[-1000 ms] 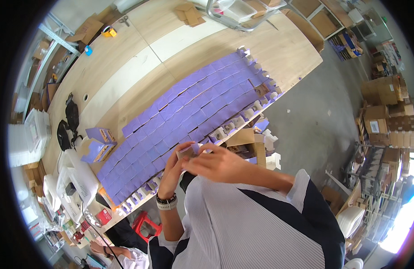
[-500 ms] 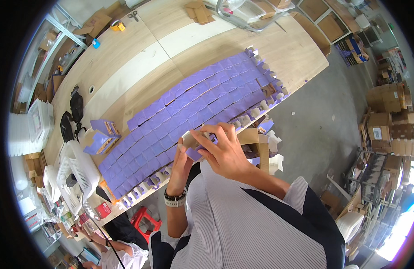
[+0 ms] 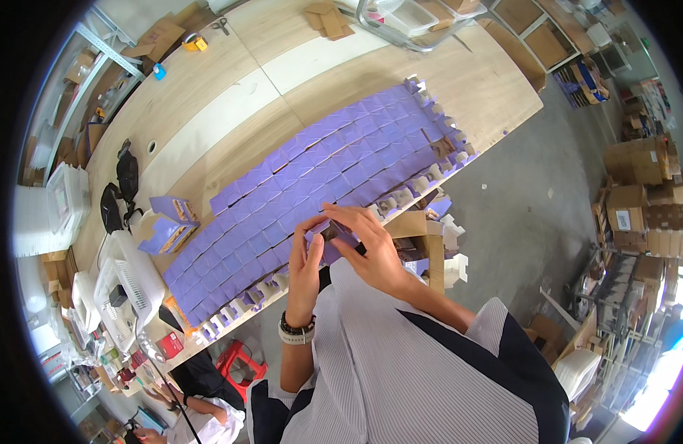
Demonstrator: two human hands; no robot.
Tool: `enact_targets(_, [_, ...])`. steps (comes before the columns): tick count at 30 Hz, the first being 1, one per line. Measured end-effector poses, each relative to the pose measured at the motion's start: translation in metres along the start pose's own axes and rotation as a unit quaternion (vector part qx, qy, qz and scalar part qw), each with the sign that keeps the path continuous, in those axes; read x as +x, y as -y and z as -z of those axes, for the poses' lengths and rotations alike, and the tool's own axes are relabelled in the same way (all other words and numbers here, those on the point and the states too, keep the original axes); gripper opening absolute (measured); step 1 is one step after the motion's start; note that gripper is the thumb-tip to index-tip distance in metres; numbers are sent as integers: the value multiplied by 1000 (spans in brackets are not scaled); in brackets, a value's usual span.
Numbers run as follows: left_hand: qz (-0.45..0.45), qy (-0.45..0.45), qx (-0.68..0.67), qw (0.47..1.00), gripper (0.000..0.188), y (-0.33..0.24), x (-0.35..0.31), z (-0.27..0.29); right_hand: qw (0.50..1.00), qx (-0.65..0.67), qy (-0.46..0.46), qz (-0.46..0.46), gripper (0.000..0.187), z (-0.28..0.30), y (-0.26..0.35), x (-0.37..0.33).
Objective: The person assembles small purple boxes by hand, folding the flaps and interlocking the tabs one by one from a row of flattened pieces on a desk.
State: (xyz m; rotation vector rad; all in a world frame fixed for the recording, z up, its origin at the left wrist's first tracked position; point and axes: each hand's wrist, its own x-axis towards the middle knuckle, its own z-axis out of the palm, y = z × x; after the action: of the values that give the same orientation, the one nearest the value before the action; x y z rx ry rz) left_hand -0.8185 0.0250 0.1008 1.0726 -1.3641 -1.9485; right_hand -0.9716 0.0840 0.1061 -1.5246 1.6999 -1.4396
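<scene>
A small purple carton [image 3: 332,254] is held between my two hands, just in front of the table edge. My left hand [image 3: 304,275] grips its left side with bent fingers, and my right hand [image 3: 376,259] wraps over the top and right side. Between the fingers shows a dark patch on the carton; much of it is hidden. Beyond my hands, rows of purple cartons [image 3: 312,174] stand packed closely on the wooden table [image 3: 201,137]. Some along the near and right edges have pale flaps standing open.
An open brown cardboard box [image 3: 435,255] is to the right of my hands, below the table edge. Purple display boxes [image 3: 169,224], black straps [image 3: 125,174] and a white basket [image 3: 108,285] lie at left. Another person [image 3: 201,418] works at lower left beside a red stool [image 3: 240,368].
The carton has been turned and its pale open end no longer shows. My fingers have closed further around it, the right hand drawing inward over the top.
</scene>
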Motion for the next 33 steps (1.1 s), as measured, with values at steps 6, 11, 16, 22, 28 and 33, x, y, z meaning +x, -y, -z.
enact_targets(6, [-89, 12, 15, 996, 34, -1, -1, -5, 1000, -3, -26, 3, 47, 0, -4, -9])
enact_targets(11, [-84, 7, 19, 996, 32, 2, -3, -4, 1000, 15, -7, 20, 41, 8, -12, -11])
enact_targets(16, [-74, 9, 121, 990, 30, 10, -4, -6, 986, 35, -50, -157, 22, 8, 2, -10])
enact_targets(22, [-49, 14, 38, 998, 33, 7, -7, -16, 994, 63, -19, -86, 18, 12, -10, -14])
enact_targets(28, [-81, 45, 76, 993, 44, 9, -4, -5, 999, 30, 20, -1, 14, 19, -12, -10])
enact_targets(33, [-36, 55, 25, 998, 54, 11, -1, -3, 996, 41, 81, 20, 28, 27, -10, -7])
